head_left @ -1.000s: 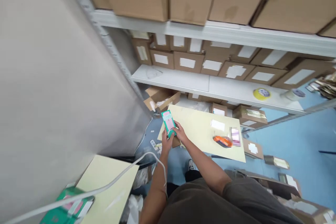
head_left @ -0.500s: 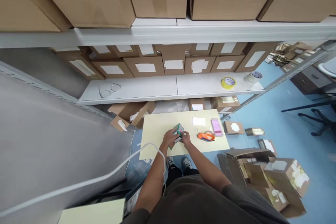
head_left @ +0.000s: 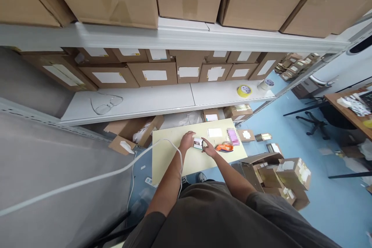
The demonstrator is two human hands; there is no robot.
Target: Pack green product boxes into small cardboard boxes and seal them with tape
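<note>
A small box point(head_left: 198, 143), white face up with a dark edge, lies on the pale yellow table point(head_left: 171, 155). My left hand point(head_left: 187, 140) rests at its left side with fingers curled against it. At the box's right side, my right hand point(head_left: 208, 148) touches it with the fingers stretched toward it. An orange tape dispenser point(head_left: 224, 147) lies just right of my right hand. A white label sheet point(head_left: 214, 132) and a pink item point(head_left: 233, 136) lie behind it.
Grey shelving holds rows of labelled cardboard boxes point(head_left: 157, 73); glasses point(head_left: 105, 104) and tape rolls point(head_left: 244, 90) lie on the shelf. Open cartons point(head_left: 286, 176) stand on the blue floor at the right. A white cable point(head_left: 87, 180) crosses at the left. A chair point(head_left: 312, 122) and desk stand far right.
The green and pink box was held up in both hands; it has been turned and laid on the table, white side up. My view swung right, away from the wall.
</note>
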